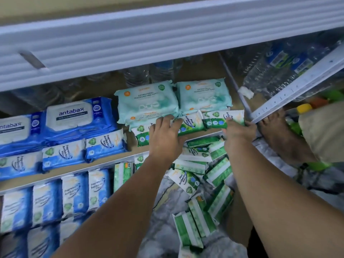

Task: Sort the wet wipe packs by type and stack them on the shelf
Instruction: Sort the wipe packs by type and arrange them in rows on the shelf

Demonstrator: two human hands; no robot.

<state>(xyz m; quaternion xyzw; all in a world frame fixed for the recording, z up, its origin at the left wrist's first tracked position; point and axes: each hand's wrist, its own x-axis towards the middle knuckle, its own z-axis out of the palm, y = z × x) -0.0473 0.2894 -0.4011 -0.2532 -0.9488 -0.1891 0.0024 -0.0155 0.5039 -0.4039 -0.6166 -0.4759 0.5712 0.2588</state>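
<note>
Both of our hands close on the green pine packs (193, 125), a short row of two set end to end. Our left hand (165, 140) curls its fingers over the left end, and our right hand (239, 134) pinches the right end with the thumb on the front face, its other fingers hidden behind. We hold the row at the front of the shelf (130, 152), over the stacked green packs (143, 135) lying there, with the teal packs (149, 101) just behind at twelve o'clock. At nine o'clock from our hands lie the blue fragrance-free packs (83, 151), and at ten o'clock the antabax packs (74, 118). At six o'clock, below the shelf edge, the loose green packs (201, 179) lie in a heap on the floor, so we judge the green lot far from done. These packs look light and soft, film pouches around moist sheets. They will bend in the middle and the glossy film may slide, so two pressed end to end could buckle or slip apart. We would take each by its short ends or flat from beneath, squeeze gently, and lay it square on the pile. Water bottles (279, 71) fill the back at two o'clock.
</note>
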